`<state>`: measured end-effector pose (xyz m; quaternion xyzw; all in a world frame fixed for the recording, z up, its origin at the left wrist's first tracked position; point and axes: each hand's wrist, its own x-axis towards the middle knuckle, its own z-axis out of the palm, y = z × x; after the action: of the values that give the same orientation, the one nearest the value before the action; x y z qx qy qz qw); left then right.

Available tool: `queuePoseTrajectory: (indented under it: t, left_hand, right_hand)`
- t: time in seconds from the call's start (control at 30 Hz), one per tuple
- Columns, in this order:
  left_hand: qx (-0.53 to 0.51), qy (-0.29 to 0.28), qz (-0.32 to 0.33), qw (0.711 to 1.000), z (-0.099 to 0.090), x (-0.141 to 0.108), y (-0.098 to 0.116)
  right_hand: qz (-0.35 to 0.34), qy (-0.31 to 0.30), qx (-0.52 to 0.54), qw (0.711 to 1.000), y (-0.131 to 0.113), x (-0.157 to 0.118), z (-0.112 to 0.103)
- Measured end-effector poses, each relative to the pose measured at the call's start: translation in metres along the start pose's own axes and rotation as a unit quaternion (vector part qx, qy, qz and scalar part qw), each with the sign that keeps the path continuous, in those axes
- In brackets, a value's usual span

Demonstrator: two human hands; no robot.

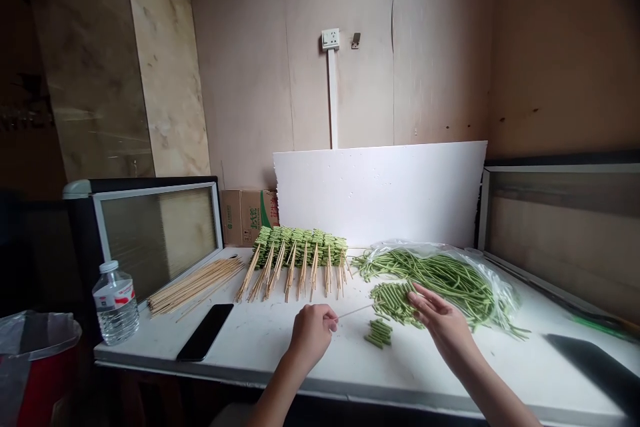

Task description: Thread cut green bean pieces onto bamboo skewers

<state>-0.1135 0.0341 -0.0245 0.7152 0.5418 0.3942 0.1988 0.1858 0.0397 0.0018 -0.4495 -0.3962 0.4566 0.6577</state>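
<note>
My left hand (313, 333) is closed in a pinch around a thin bamboo skewer (356, 311), whose tip points right toward the cut beans. My right hand (443, 320) is over the right edge of a heap of cut green bean pieces (393, 301). Its thumb and fingers come together there; what they grip, if anything, is too small to make out. Between the hands and nearer the front, a short row of cut bean pieces (379, 333) lies side by side. Behind my right hand, long whole green beans (440, 273) spill from a clear plastic bag (503, 287).
Stacked skewered beans (300, 247) stand at the back, their sticks facing me. Loose bamboo skewers (195, 283), a black phone (206, 332) and a water bottle (115, 303) are on the left. A dark flat object (593, 363) lies at right. A white foam board (380, 197) stands behind.
</note>
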Motion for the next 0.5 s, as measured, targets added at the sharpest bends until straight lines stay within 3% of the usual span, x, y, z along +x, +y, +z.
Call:
queuePoseTrajectory:
  t: [0.13, 0.23, 0.37, 0.5]
  left_hand:
    - [-0.022, 0.008, -0.023, 0.999, -0.007, 0.006, -0.004]
    - [-0.04, 0.046, -0.047, 0.997, -0.025, 0.019, -0.01]
    - [-0.061, 0.141, -0.062, 0.986, -0.066, 0.047, -0.027]
    - [-0.033, 0.225, -0.125, 0.966, -0.115, 0.081, -0.056]
  right_hand:
    - [-0.002, -0.026, -0.018, 0.999, -0.006, 0.0, 0.003]
    - [0.014, -0.054, -0.033, 0.998, -0.012, -0.001, 0.005]
    - [0.043, -0.051, -0.056, 0.996, -0.016, 0.002, -0.002]
    - [0.043, -0.045, -0.079, 0.995, -0.012, 0.012, -0.022]
